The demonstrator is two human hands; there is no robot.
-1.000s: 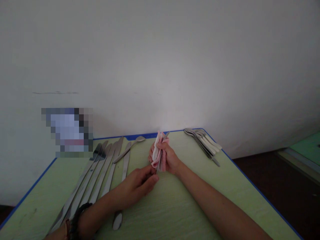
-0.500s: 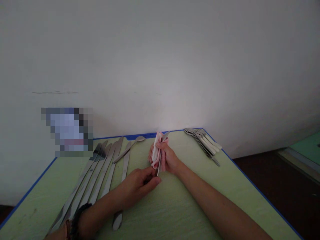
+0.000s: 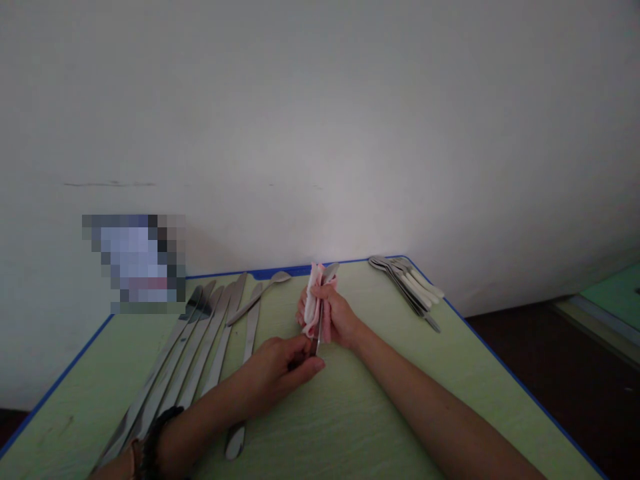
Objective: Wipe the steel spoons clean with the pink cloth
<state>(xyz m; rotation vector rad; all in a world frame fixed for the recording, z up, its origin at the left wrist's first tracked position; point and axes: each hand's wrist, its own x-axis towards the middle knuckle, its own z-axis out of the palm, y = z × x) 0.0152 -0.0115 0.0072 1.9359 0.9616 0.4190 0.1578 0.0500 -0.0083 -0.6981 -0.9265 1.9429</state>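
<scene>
Near the middle of the table, my right hand [image 3: 336, 312] is closed around a folded pink-and-white cloth [image 3: 313, 305]. The cloth is wrapped about a metal spoon [image 3: 330, 272], whose rounded tip sticks out at the top. Below the cloth, my left hand [image 3: 286, 363] pinches the spoon's lower handle end between thumb and fingers. The middle of the spoon is hidden by cloth and fingers. To the left of my hands, another spoon [image 3: 260, 297] lies across a table knife [image 3: 253, 323].
Several long metal knives [image 3: 190, 357] lie side by side at the left, partly under my left forearm. A bundle of spoons and white-handled cutlery [image 3: 407, 283] rests at the back right. The green table [image 3: 360, 407] has a blue edge against a wall [image 3: 320, 133]. A pixelated patch [image 3: 135, 263] hides something at left.
The spoon has turned slightly within the cloth, so its tip shows broader. My left thumb has shifted a little to the right. Everything on the table stays put.
</scene>
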